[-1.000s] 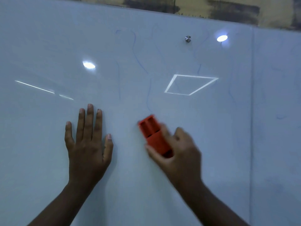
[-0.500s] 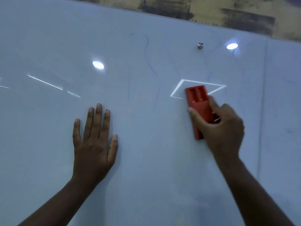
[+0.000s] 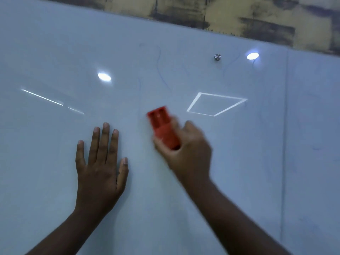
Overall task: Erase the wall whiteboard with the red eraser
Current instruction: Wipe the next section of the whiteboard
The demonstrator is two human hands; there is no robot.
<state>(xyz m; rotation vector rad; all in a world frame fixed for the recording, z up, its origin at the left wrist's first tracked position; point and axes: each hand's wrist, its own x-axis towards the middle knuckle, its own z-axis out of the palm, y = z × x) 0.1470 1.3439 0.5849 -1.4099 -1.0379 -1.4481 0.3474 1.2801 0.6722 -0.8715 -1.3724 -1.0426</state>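
On my feed, a person's right hand (image 3: 185, 153) grips the red eraser (image 3: 162, 128) against the wall whiteboard (image 3: 55, 144), its fingers curled round the lower end of the block while the upper end, with two slots in its back, sticks out and tilts up to the left. Hand and eraser are smeared by motion blur, so I cannot tell how each finger lies. The eraser sits near the middle of the board, just right of the left hand (image 3: 100, 168) and below and left of a bright reflected quadrilateral outline (image 3: 216, 103).

The left hand lies flat on the board, palm down, its fingers straight and close together, pointing up, holding nothing; the thumb stands slightly apart toward the eraser.

Faint blue marker lines (image 3: 160, 69) trail down the glossy surface above the eraser, with fainter strokes further right. A small round metal mount (image 3: 217, 57) sits near the board's top edge, beside one of two oval light reflections (image 3: 252, 56). A vertical seam (image 3: 285, 144) divides the board on the right. Above the board runs a yellowish wall with dark patches (image 3: 257, 21).
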